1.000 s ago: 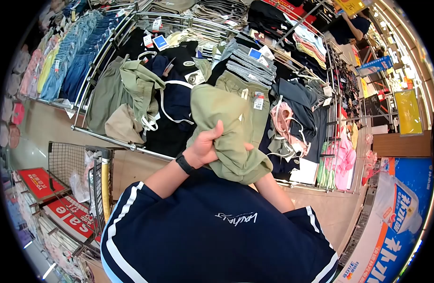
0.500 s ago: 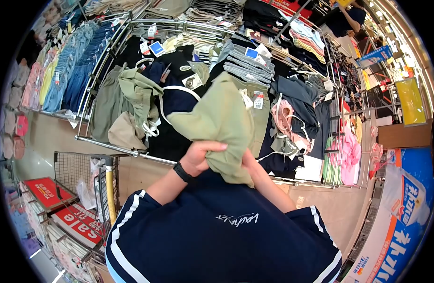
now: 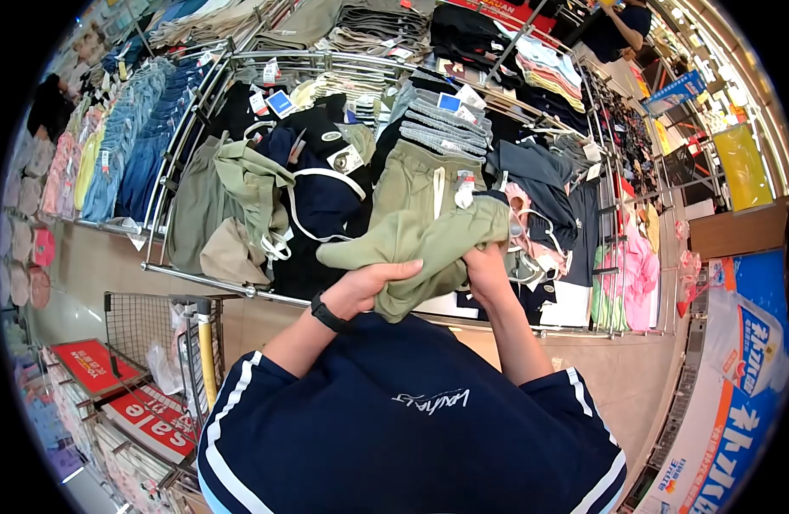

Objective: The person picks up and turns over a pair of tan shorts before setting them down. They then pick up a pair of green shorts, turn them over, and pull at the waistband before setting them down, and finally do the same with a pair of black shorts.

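Note:
Light green pants are bunched between my two hands, just in front of the display table. My left hand has its thumb on top of the cloth and its fingers wrapped beneath. On the other side, my right hand grips the fabric near a gathered edge, with some fingers hidden by it. Directly behind lie olive pants with a white drawstring and a hanging tag. Folded grey garments are stacked beyond them. A rumpled olive garment and a navy one with white trim lie to the left.
A metal rail edges the table. A wire shopping cart stands at the left beside red sale signs. Hanging jeans are at the far left. Another person stands at the upper right. A blue-and-white printed display is at the right.
The raised green cloth has come down and spread sideways. My right hand has moved right and now shows beside the cloth, uncovering the olive pants behind.

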The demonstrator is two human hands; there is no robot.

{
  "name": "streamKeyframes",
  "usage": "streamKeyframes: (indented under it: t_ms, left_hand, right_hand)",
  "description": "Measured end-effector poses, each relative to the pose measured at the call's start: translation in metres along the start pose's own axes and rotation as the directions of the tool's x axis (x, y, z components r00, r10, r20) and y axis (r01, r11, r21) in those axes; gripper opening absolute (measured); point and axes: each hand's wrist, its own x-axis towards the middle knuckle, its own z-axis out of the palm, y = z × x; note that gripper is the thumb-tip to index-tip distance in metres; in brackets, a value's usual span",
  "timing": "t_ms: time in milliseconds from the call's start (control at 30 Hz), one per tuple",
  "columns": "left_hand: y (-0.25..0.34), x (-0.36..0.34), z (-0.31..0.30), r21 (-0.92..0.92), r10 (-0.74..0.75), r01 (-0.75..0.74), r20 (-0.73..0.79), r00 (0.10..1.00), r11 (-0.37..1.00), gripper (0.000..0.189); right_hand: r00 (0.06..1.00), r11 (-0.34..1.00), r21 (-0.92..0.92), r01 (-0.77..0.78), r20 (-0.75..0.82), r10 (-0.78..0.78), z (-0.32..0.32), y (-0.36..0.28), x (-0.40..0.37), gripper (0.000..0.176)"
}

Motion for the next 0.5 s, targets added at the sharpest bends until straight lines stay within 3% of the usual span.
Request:
streamKeyframes:
  t_ms: [100, 133, 167, 200, 300, 333, 367, 400, 433, 467, 500]
  left_hand:
    - [-0.006, 0.009, -0.016, -0.233, 0.042, -0.057, -0.069, 0.997, 0.971, 0.042]
    - [-0.004, 0.012, -0.018, -0.283, 0.18, -0.177, -0.017, 0.984, 0.943, 0.047]
    - [0.002, 0.011, -0.023, -0.45, 0.156, -0.111, 0.065, 0.986, 0.886, 0.05]
    - [0.005, 0.008, -0.026, -0.443, 0.186, -0.14, 0.062, 0.98, 0.886, 0.051]
    - [-0.001, -0.001, -0.039, -0.491, 0.288, -0.192, 0.126, 0.949, 0.849, 0.055]
    - [-0.006, -0.004, -0.043, -0.473, 0.335, -0.219, 0.176, 0.925, 0.853, 0.057]
    - [-0.01, -0.006, -0.045, -0.454, 0.377, -0.244, 0.229, 0.897, 0.857, 0.06]
    - [-0.003, -0.014, -0.035, -0.384, 0.346, -0.26, 0.176, 0.921, 0.886, 0.074]
    - [-0.004, -0.016, -0.033, -0.24, 0.326, -0.276, 0.198, 0.925, 0.931, 0.082]
    - [-0.006, -0.019, -0.033, -0.092, 0.301, -0.288, 0.217, 0.929, 0.953, 0.09]
    - [-0.005, -0.02, -0.032, 0.06, 0.278, -0.299, 0.231, 0.932, 0.953, 0.098]
  right_hand:
    - [0.988, 0.99, -0.018, 0.141, -0.066, -0.142, 0.008, -0.014, -0.005, 0.041]
    - [0.975, 0.978, -0.043, 0.206, -0.08, -0.209, 0.007, -0.017, -0.007, 0.038]
    - [0.957, 0.96, -0.07, 0.271, -0.091, -0.276, 0.003, -0.019, -0.008, 0.036]
    - [0.964, 0.95, -0.198, 0.243, -0.063, -0.26, -0.008, -0.019, -0.011, 0.036]
    - [0.93, 0.818, -0.446, 0.364, 0.227, -0.29, -0.026, -0.019, -0.026, 0.043]
    - [0.951, 0.894, -0.411, 0.175, 0.306, -0.045, -0.034, -0.022, -0.029, 0.066]
    - [0.941, 0.983, -0.163, 0.084, 0.337, -0.025, -0.037, -0.012, -0.027, 0.074]
    - [0.929, 0.995, 0.095, -0.02, 0.369, -0.016, -0.041, 0.006, -0.022, 0.083]
    - [0.916, 0.931, 0.342, -0.129, 0.4, -0.02, -0.036, 0.01, -0.02, 0.093]
    - [0.867, 0.889, 0.375, -0.264, 0.496, 0.048, -0.033, 0.009, -0.017, 0.111]
    - [0.843, 0.792, 0.501, -0.35, 0.537, 0.032, -0.028, 0.016, -0.013, 0.106]
